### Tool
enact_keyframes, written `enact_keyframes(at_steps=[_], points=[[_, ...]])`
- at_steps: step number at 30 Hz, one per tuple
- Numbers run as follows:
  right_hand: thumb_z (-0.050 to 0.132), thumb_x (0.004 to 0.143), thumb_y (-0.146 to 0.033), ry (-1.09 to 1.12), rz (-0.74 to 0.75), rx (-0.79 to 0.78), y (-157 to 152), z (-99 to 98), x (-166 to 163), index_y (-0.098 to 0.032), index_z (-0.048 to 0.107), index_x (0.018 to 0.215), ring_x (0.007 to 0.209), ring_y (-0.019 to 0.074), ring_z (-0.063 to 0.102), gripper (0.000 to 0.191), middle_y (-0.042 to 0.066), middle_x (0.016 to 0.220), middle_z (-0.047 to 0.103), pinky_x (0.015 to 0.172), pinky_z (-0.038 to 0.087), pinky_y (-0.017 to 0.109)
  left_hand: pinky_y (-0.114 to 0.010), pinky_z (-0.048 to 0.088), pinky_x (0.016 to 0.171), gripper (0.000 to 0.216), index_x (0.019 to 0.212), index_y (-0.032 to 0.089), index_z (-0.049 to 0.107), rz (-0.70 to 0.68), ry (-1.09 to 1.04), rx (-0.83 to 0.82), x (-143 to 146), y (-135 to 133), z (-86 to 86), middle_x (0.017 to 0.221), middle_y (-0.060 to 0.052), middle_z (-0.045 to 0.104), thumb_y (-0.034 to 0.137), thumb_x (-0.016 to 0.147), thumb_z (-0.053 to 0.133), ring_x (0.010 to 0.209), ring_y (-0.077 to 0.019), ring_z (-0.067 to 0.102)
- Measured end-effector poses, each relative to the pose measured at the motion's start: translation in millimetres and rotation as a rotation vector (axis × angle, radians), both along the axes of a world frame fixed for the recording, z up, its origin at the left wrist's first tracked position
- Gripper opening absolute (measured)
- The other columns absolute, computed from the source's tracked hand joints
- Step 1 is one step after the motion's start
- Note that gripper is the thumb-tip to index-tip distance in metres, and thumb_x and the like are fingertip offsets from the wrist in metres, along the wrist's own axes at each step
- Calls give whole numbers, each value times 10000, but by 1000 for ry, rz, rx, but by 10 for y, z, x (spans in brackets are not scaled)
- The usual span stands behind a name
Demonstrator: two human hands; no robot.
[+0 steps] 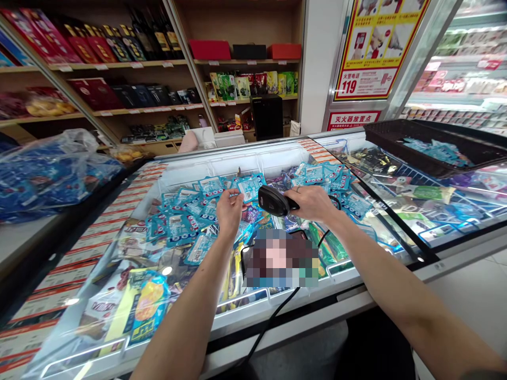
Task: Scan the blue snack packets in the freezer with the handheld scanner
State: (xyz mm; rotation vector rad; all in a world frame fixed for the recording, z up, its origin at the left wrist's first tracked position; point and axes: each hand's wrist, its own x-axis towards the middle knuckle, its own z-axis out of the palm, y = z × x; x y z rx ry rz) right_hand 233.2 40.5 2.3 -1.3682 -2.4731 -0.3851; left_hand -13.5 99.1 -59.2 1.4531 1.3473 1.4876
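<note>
In my right hand is a black handheld barcode scanner, its head pointing left. My left hand pinches the edge of a small blue packet, which has a white label panel facing me. The scanner head is just below and to the right of this packet. Many similar blue packets lie in a loose pile on the freezer's glass top, to the left of and behind my left hand. More blue packets are heaped behind my right hand. A black cable runs down over the front edge.
Below the glass of the chest freezer lie wrapped ice creams. A clear bag of blue packets stands at the left, a black crate at the right. Shelves with boxes and bottles line the back.
</note>
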Motion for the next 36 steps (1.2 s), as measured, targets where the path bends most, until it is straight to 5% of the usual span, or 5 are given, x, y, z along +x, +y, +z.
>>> enact_keyframes(at_steps=[36], points=[[494,841,-389,-36,-48,-36,-9,-17,-49,-206,592,1108,880,199,605,338,55,952,667,646,320,278,-319,562,596,316,1002,202,535,47,128,18,1,9,-20,851,-45,664,425,782,575,662,-182,669]])
